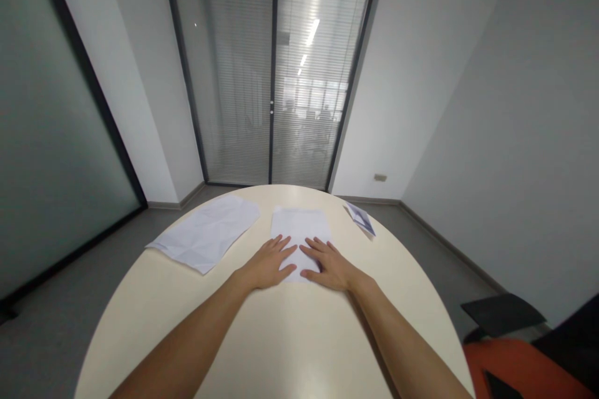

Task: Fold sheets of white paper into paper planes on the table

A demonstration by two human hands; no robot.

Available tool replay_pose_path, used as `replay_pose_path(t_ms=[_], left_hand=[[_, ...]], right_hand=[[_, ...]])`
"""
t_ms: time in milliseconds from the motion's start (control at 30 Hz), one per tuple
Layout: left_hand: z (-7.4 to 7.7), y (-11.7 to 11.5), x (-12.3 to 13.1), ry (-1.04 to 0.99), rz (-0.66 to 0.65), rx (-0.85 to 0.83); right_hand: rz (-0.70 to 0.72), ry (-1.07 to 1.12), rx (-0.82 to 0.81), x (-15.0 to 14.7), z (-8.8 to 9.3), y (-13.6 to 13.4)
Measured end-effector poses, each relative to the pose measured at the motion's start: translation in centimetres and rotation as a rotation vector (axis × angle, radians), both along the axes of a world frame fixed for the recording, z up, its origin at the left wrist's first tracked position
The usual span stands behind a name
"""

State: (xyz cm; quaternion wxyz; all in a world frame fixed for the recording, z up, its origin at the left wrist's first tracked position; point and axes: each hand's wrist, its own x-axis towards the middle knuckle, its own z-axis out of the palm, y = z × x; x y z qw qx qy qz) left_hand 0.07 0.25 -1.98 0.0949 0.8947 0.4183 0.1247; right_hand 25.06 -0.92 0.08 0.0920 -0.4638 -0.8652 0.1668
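A white sheet of paper (301, 222) lies flat on the round cream table (276, 336). On its left side rests my left hand (269, 262), palm down with the fingers spread. My right hand (327, 264) lies the same way on the sheet's right side, its thumb pointing toward the left thumb. A strip of paper shows between the two hands. Both hands are open and grasp nothing; parts of the sheet's side edges are hidden beneath them.
A larger creased white sheet (210, 230) lies at the table's left, reaching its edge. Near the right edge is a folded printed paper (360, 218). An orange-seated chair (524, 368) with a black armrest (503, 313) stands at right. Behind the table are glass doors with blinds (234, 75).
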Motion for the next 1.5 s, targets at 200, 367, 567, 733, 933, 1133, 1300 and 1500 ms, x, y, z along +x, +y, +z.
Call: replay_pose_path(t_ms=[200, 367, 567, 733, 933, 1133, 1300, 1500], left_hand=[[0.3, 0.1, -0.5, -0.025, -0.067, 0.012], [0.2, 0.2, -0.3, -0.030, -0.020, 0.003], [-0.3, 0.9, -0.1, -0.011, 0.105, 0.010], [0.0, 1.0, -0.7, -0.054, 0.047, 0.050], [0.5, 0.6, -1.1, -0.050, -0.051, 0.012], [-0.2, 1.2, -0.6, -0.051, 0.024, 0.013], [-0.7, 1.6, -0.7, -0.085, 0.080, 0.068], [-0.1, 1.1, -1.0, -0.106, -0.008, 0.051]], right_hand=[[-0.037, 0.000, 0.007, 0.4, -0.3, 0.5], [-0.135, 0.003, 0.070, 0.7, -0.8, 0.9], [-0.078, 0.013, 0.092, 1.4, -0.6, 0.9], [-0.100, -0.005, -0.006, 2.3, -0.3, 1.1], [-0.170, 0.007, -0.018, 3.2, -0.8, 1.6], [-0.120, 0.031, 0.113, 3.2, -0.8, 1.8], [-0.013, 0.033, 0.108, 2.3, -0.4, 1.3], [-0.043, 0.015, 0.069, 2.4, -0.3, 1.1]])
